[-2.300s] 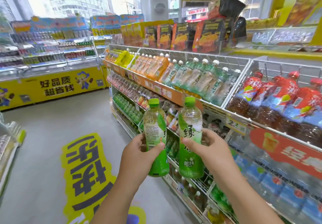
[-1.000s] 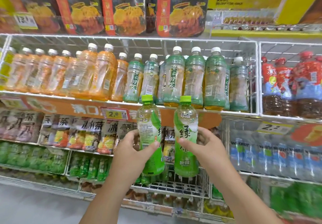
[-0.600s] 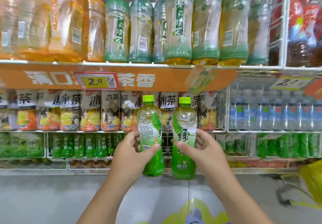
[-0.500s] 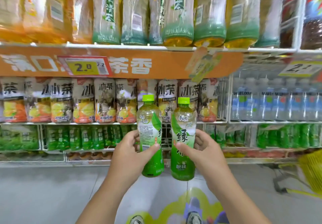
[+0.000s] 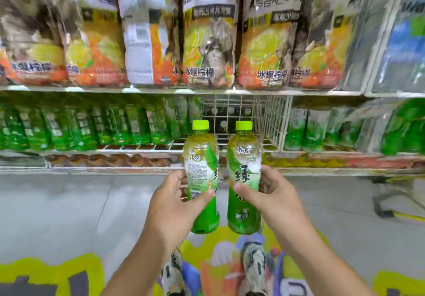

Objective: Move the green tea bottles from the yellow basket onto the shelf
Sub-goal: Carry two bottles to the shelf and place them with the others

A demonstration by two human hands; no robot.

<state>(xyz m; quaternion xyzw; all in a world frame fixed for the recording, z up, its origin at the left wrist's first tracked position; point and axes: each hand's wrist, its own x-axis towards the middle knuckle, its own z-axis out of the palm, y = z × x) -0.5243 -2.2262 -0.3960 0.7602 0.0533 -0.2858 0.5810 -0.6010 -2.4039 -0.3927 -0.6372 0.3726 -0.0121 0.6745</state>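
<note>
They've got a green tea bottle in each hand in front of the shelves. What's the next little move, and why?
Probably reach both forward into the empty wire bay. The left hand and right hand each hold an upright green tea bottle just before that gap, beside the matching green bottles.

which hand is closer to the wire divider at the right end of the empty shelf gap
Right. The right hand, gripping its bottle, sits just below and left of the wire divider. The left hand, gripping the other bottle, is farther left.
</note>
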